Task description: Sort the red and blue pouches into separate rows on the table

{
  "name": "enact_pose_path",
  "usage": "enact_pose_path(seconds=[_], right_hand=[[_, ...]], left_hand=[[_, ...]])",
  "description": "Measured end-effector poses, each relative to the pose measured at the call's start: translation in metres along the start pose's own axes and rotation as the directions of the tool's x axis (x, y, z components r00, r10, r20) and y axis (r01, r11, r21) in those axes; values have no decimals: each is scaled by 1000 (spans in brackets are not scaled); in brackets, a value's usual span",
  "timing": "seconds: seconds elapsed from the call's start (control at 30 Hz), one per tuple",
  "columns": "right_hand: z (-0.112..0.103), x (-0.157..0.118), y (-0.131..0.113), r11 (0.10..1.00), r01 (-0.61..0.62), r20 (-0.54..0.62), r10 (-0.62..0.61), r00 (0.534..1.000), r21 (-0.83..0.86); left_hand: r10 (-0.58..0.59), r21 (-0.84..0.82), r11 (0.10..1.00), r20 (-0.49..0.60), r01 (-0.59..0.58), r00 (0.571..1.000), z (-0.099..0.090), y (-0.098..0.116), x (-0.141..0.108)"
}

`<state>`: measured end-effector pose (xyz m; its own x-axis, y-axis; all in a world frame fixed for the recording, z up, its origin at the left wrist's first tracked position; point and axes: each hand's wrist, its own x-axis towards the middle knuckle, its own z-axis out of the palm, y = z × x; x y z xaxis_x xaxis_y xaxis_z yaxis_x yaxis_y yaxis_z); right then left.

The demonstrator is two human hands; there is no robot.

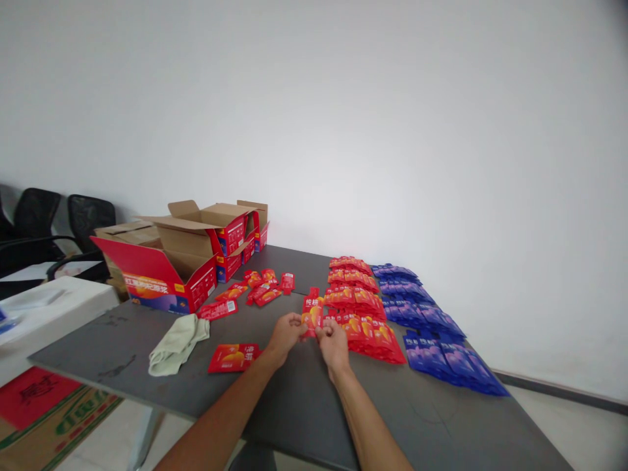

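Between my two hands a red pouch (313,312) with yellow fruit printed on it stands upright. My left hand (287,335) pinches its lower left edge, and my right hand (333,341) grips the lower right edge. Just right of it lie rows of overlapping red pouches (366,327). Nearer me on the left, a stack of red pouches (233,358) rests flat on the grey table (294,399). Several loose red pouches (267,296) are scattered farther back.
Rows of blue-purple pouches (441,356) line the right side. At the back left stand open red cartons (167,278). A pale green cloth (179,345) lies near the left edge. Black chairs (91,216) and a white foam box (63,320) are beyond the table.
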<state>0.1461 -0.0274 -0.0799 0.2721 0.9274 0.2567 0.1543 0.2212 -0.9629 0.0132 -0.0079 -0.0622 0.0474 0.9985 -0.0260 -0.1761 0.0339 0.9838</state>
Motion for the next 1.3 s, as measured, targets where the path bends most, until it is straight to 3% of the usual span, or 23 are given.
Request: enact_pose_path(seconds=[0.2,0.3,0.47,0.6,0.73,0.83,0.9,1.07,1.3], right_hand=[[-18,-5,-5,990,51,-50,-58,997,-131],[-39,-8,-9,920,136,-71,-174,982,-367],[-87,-6,-8,768,280,48,-310,950,-576],[-128,0,-3,653,231,50,-283,958,-721],[-158,1,2,512,105,16,-175,985,-852],[-169,-3,4,473,42,-22,-129,991,-880],[-173,-5,6,463,23,-33,-112,993,-886],[-177,-7,15,428,7,-30,-81,996,-904],[-174,-8,15,410,20,-25,-104,994,-912]], left_hand=[[26,72,997,-46,-23,999,17,-4,4],[34,36,999,-49,-33,998,41,-7,6],[139,148,977,86,-151,987,95,-9,2],[336,422,810,236,-408,912,134,-8,-9],[374,647,536,394,-542,840,160,-11,-24],[325,735,381,461,-560,826,172,-20,-29],[280,766,326,482,-554,830,177,-28,-30],[254,818,249,460,-518,851,182,-41,-27],[274,828,197,467,-525,840,181,-40,-29]])
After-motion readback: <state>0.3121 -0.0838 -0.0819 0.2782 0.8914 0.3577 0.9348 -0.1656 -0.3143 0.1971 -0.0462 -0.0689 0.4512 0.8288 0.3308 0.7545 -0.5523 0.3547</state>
